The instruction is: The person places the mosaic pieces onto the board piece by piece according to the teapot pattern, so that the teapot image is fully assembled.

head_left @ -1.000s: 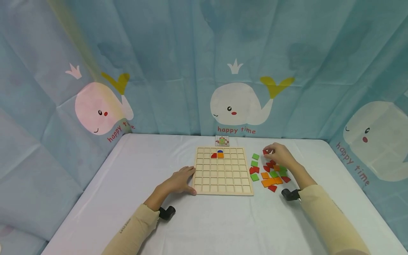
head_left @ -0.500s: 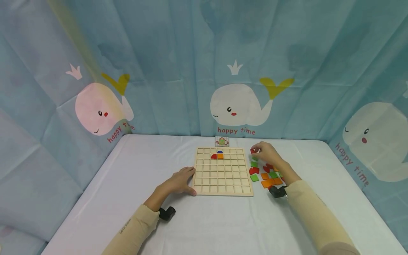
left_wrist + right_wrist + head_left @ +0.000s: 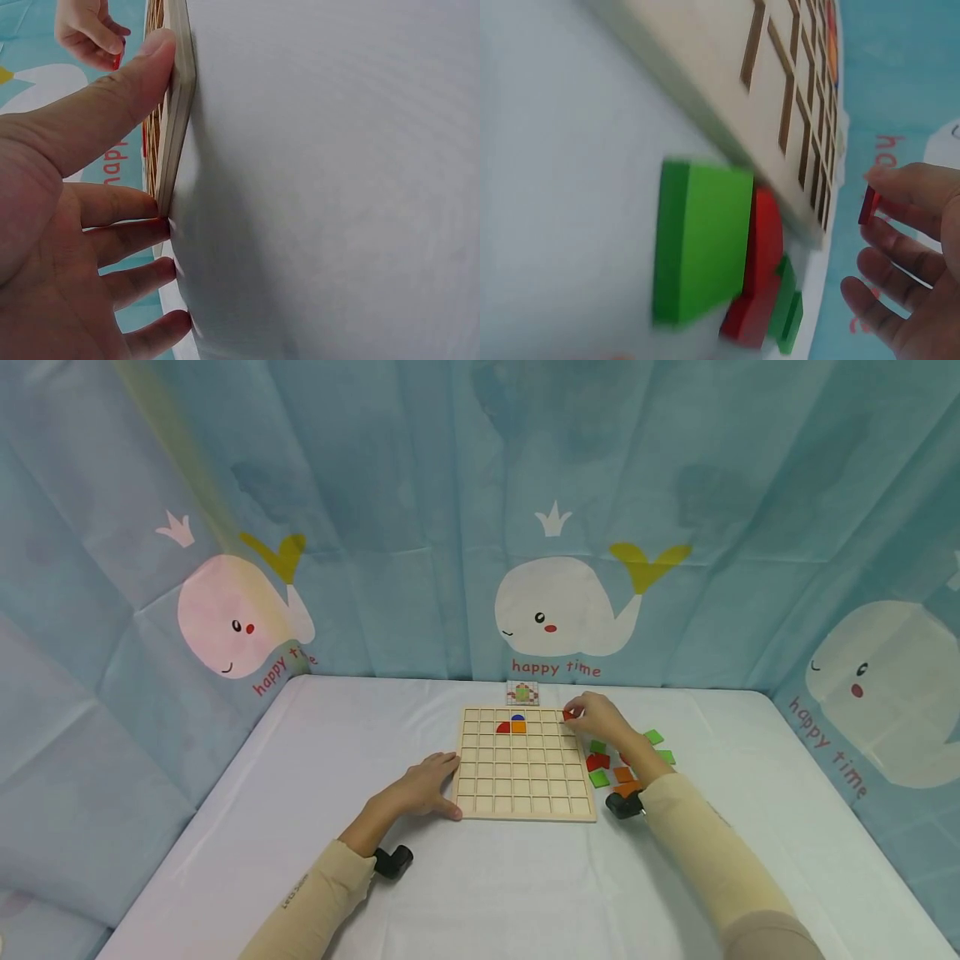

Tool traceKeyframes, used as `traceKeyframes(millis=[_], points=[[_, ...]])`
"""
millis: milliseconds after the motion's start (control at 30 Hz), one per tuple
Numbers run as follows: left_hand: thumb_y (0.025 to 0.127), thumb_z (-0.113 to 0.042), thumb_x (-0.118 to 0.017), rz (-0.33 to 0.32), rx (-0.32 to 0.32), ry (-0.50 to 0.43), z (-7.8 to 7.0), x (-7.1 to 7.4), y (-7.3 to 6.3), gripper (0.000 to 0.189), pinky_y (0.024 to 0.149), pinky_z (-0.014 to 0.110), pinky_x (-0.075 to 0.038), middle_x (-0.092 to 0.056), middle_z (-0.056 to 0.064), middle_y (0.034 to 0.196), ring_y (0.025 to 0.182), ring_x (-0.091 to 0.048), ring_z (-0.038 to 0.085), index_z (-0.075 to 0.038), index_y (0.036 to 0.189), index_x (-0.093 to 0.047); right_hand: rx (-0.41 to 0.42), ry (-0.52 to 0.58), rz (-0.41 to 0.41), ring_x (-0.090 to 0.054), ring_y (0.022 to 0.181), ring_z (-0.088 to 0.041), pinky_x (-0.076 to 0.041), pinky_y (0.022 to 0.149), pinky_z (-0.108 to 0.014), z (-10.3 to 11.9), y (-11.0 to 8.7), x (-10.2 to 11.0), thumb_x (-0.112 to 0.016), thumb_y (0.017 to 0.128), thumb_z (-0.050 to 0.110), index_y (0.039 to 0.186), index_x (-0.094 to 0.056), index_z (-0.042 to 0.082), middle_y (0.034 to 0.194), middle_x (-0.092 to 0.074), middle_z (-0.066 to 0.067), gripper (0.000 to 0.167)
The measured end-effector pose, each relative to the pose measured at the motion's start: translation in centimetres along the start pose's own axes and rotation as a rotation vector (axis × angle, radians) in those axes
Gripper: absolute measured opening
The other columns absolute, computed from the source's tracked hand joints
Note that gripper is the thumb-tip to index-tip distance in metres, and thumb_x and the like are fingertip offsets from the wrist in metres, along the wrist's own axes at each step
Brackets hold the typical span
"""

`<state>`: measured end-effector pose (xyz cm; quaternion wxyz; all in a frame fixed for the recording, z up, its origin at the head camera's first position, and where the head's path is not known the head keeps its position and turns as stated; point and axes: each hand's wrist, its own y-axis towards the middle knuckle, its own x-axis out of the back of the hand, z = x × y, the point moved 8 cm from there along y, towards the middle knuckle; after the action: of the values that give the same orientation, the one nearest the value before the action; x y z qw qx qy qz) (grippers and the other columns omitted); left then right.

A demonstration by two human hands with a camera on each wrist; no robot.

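My left hand (image 3: 420, 787) rests against the left edge of a wooden grid board (image 3: 462, 777), fingers extended, with the thumb (image 3: 135, 82) on the rim near the front corner. Over the board's far right corner, my right hand (image 3: 603, 720) pinches a small red tile (image 3: 868, 205) between thumb and index finger; its exact shape is partly covered. Three pieces sit in the board's far rows: a blue rounded piece (image 3: 517, 717), an orange square (image 3: 518, 727) and a red quarter-circle (image 3: 503, 727).
Loose green tiles (image 3: 599, 778), red tiles (image 3: 597, 762) and orange tiles (image 3: 624, 775) lie right of the board, partly behind the right forearm. A small patterned card (image 3: 522, 693) is beyond the board's far edge. A whale-print curtain (image 3: 390, 527) hangs behind the white table (image 3: 480, 885).
My right hand has moved left with the red tile, from above the loose tiles to the board's far right corner. My left hand keeps its place on the board.
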<state>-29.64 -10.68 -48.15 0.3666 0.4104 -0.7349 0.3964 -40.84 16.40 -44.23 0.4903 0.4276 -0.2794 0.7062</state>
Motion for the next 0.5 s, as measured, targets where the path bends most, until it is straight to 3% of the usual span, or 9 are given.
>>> traceKeyframes(millis=[333, 500], points=[[0.071, -0.037, -0.086, -0.007, 0.009, 0.005, 0.2, -0.1, 0.1, 0.100, 0.117, 0.057, -0.025, -0.032, 0.015, 0.158, 0.149, -0.023, 0.035, -0.002, 0.150, -0.035, 0.062, -0.043, 0.051, -0.063, 0.091, -0.027, -0.055, 0.082, -0.043, 3.0, 1.5, -1.5, -0.070, 0.088, 0.015, 0.111, -0.071, 0.000, 0.100, -0.068, -0.014, 0.027], [0.071, -0.036, -0.085, -0.009, -0.001, 0.000, 0.1, 0.0, 0.1, 0.100, 0.117, 0.057, -0.025, -0.032, 0.015, 0.158, 0.149, -0.023, 0.035, -0.001, 0.150, -0.035, 0.048, -0.036, 0.081, -0.064, 0.091, -0.027, -0.055, 0.084, -0.043, 3.7, 2.3, -2.4, -0.071, 0.087, 0.015, 0.110, -0.071, 0.000, 0.101, -0.068, -0.015, 0.028]])
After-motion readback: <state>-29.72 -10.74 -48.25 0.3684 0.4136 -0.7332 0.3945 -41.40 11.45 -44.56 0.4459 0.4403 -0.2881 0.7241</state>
